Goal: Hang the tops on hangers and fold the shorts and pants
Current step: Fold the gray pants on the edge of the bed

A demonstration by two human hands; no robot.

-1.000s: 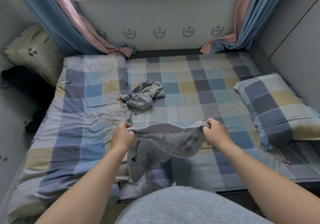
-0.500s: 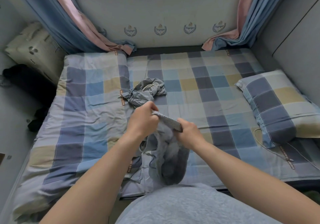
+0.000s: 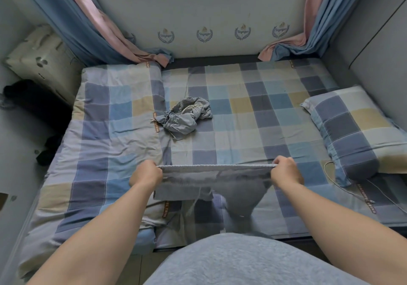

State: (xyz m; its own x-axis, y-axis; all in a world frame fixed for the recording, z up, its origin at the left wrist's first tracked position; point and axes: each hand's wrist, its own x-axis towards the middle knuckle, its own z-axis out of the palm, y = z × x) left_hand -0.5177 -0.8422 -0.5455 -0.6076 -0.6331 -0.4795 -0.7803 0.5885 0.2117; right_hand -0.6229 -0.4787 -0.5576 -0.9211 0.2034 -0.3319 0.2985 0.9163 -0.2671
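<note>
A person standing at the foot of a bed (image 3: pixel 253 113) stretches a pair of grey shorts (image 3: pixel 215 180) taut by the waistband. The left hand (image 3: pixel 146 174) grips one end of the band and the right hand (image 3: pixel 286 171) grips the other, fingers curled round the fabric and the two hands well apart. The band runs in a straight, level line between them. The rest of the shorts hangs below it, one leg drooping toward 6 o'clock over the checked sheet at the near edge of the bed, and a drawstring dangles from the middle.

At 12 o'clock from the held shorts, near the centre of the mattress, a second grey garment (image 3: pixel 187 117) lies crumpled in a heap, touched by neither hand. It lies just beside the edge of a folded checked quilt (image 3: pixel 114 130) that covers the bed's 9 o'clock side. A matching checked pillow (image 3: pixel 356 128) lies at 3 o'clock against the wall, with a thin white cable (image 3: pixel 325 167) looping just beside it. Blue and pink curtains (image 3: pixel 92 25) hang at 11 and 1 o'clock, their ends resting on the head of the bed. The person's grey top (image 3: pixel 242 262) fills the frame at 6 o'clock.
</note>
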